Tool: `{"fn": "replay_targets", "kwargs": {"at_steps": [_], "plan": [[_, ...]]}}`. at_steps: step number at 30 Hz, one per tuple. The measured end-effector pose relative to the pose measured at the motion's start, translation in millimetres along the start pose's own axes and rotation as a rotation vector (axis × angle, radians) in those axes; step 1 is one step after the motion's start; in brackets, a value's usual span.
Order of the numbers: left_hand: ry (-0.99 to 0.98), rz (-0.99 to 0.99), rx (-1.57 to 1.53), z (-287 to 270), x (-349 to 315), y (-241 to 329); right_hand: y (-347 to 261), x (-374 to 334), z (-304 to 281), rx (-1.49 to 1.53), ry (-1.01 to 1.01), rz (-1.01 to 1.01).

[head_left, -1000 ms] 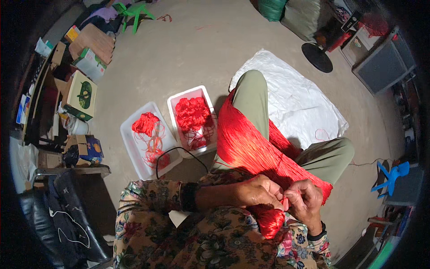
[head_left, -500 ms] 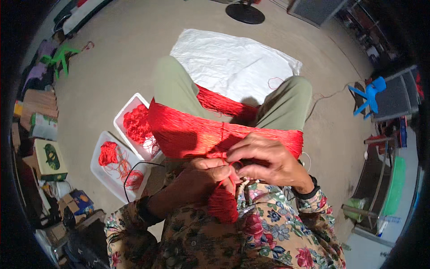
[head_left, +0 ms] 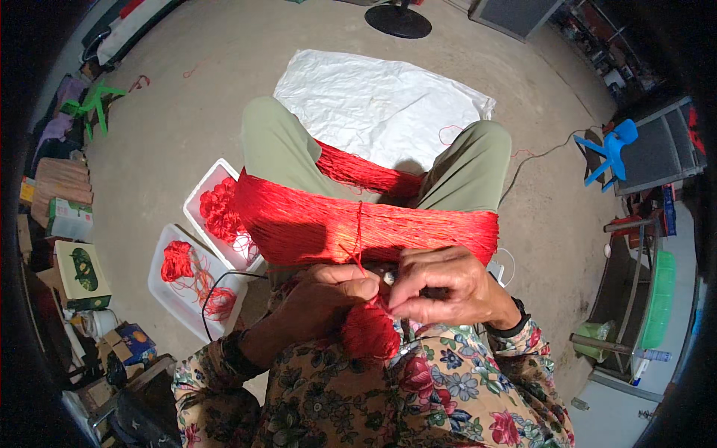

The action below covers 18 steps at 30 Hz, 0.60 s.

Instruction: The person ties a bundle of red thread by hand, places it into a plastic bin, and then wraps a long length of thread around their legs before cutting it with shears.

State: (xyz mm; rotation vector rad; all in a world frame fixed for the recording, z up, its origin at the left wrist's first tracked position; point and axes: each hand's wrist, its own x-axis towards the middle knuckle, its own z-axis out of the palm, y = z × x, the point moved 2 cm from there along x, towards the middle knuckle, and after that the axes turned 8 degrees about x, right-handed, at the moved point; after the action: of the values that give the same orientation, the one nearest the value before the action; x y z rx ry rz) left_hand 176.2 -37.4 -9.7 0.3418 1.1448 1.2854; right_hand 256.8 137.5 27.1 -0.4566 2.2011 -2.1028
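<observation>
Both hands close together at the top of a small bundle of red thread

The left hand presses its thumb against the bent fingers, pinching the top of the small bundle, which hangs in front of the flowered shirt. The right hand is just beside it, with thumb and forefinger pressed together near the same place; whether a thread is between these tips, I cannot tell. The palms of both hands are hidden. A thin red string rises from the left fingers toward the large skein, which is stretched around the two bent knees; part of the skein is hidden behind the legs.

Farther away, a white sheet lies on the floor beyond the knees. To the left are two white boxes with red thread inside; the skein partly covers the nearer view of one. The black fan base is cut off by the upper edge, and the dark things at the right rim are hard to make out.

Half a second ago, the right hand was more spread, over the skein's lower edge; now it is lower, with its fingertips brought together.
</observation>
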Motion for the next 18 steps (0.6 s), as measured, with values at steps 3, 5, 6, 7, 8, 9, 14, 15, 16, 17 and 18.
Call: {"fn": "replay_targets", "kwargs": {"at_steps": [3,5,6,7,8,9,14,15,16,17,18], "plan": [[0.050,0.139,0.414,-7.8,2.7,-8.4,1.1,3.4,3.4,-0.090,-0.045,-0.067],[0.116,0.003,0.219,-5.2,1.0,-6.6,5.6,2.0,4.3,-0.140,-0.067,-0.071],[0.117,0.003,0.219,-5.9,0.2,-8.1,7.0,-0.1,6.1,-0.115,-0.068,-0.092],[0.090,0.003,0.148,-7.1,-0.1,-10.9,7.5,-1.1,7.2,-0.091,-0.069,-0.113],[0.062,0.002,0.078,-8.4,0.8,-13.8,6.7,0.2,6.5,-0.090,-0.069,-0.113],[0.064,0.003,0.075,-11.8,5.3,-20.1,4.3,2.8,5.9,-0.151,-0.078,-0.148],[0.017,0.151,0.058,-14.8,9.3,-22.9,-4.0,5.5,9.6,-0.301,-0.108,-0.182],[0.017,0.150,0.058,-13.6,6.4,-18.0,-3.1,5.3,11.2,-0.291,-0.148,-0.223],[0.063,0.194,0.328,-12.8,3.5,-10.5,-2.6,4.8,12.3,-0.282,-0.187,-0.265],[0.109,0.235,0.599,-12.3,2.3,-6.3,-5.1,5.0,11.1,-0.260,-0.226,-0.256],[0.111,0.234,0.601,-12.1,2.3,-7.2,-6.2,4.1,10.6,-0.259,-0.226,-0.258]]}}
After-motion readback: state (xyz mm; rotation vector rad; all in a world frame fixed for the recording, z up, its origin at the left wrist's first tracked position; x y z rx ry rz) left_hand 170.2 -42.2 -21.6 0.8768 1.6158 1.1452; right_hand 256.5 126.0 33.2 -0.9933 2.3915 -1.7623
